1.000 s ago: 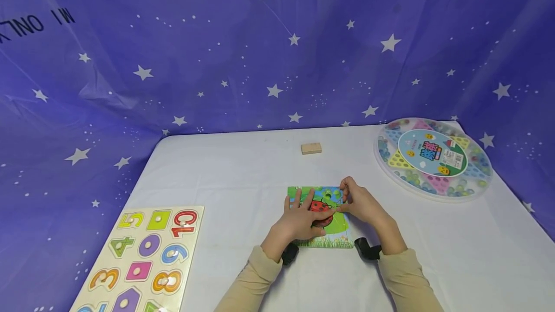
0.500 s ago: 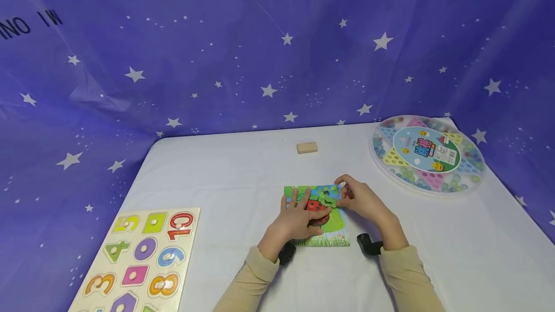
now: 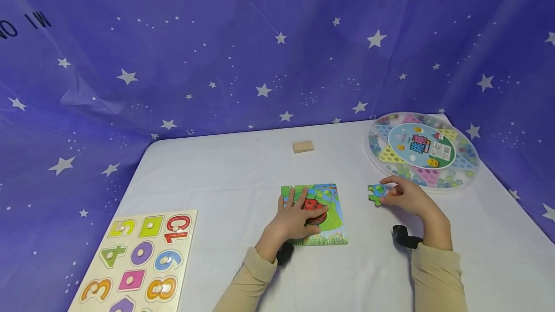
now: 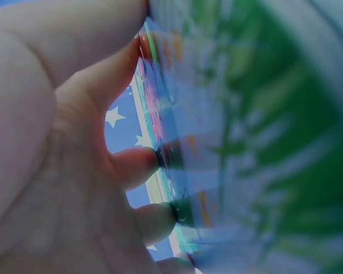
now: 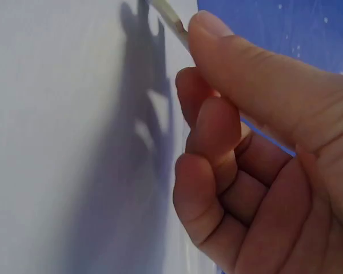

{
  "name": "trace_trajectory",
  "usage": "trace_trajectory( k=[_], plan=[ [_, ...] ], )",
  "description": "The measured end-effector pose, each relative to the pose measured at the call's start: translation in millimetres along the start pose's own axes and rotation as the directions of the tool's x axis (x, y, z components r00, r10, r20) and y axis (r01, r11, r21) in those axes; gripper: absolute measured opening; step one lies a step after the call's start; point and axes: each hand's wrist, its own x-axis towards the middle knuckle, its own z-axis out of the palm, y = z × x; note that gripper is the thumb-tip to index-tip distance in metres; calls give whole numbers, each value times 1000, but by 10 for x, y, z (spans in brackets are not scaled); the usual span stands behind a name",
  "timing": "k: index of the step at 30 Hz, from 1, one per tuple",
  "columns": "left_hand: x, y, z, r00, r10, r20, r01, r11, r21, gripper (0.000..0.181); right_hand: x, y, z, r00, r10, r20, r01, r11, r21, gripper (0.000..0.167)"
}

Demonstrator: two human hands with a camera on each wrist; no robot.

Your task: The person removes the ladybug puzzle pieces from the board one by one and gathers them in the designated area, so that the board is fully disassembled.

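Note:
A square ladybug puzzle (image 3: 334,223) lies on the white table in the head view. My left hand (image 3: 297,220) rests on it with fingers spread; in the left wrist view the fingertips of the left hand (image 4: 86,142) touch its printed face. To the right of the puzzle, my right hand (image 3: 412,199) pinches a green and blue puzzle piece (image 3: 374,195) between thumb and finger. The right wrist view shows the edge of the piece (image 5: 172,18) at the thumb tip of the right hand (image 5: 246,131), its other fingers curled.
A number and shape board (image 3: 149,259) lies at the left. A small wooden block (image 3: 303,146) sits behind the puzzle. At the back right is a round clear case of marbles (image 3: 422,150). A starry purple cloth (image 3: 243,61) hangs behind the table.
My right hand has moved right, away from the puzzle, carrying the piece that was at its upper right part. My left hand stays on the puzzle.

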Motion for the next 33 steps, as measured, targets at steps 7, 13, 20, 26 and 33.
trace_trajectory(
  k=[7, 13, 20, 26, 33],
  plan=[
    [-17, -3, -14, 1000, -2, -5, 2, 1000, 3, 57, -94, 114, -77, 998, 63, 6, -62, 997, -46, 51],
    [-32, -9, -26, 1000, -12, -9, 12, 1000, 24, 57, -121, 151, -105, 995, 98, 15, -97, 994, -51, 53],
    [-26, -26, -18, 1000, -10, -7, 10, 1000, -4, 57, -115, 168, -120, 989, 151, 5, -150, 985, -87, 55],
    [-4, -46, -26, 1000, 9, -7, -10, 999, -45, 58, -166, 96, -160, 982, 188, 16, -183, 971, -152, 59],
    [2, -46, -8, 999, 19, -33, -20, 999, -45, 69, -101, -227, -63, 999, 10, -31, -14, 990, -141, 49]
  ],
)
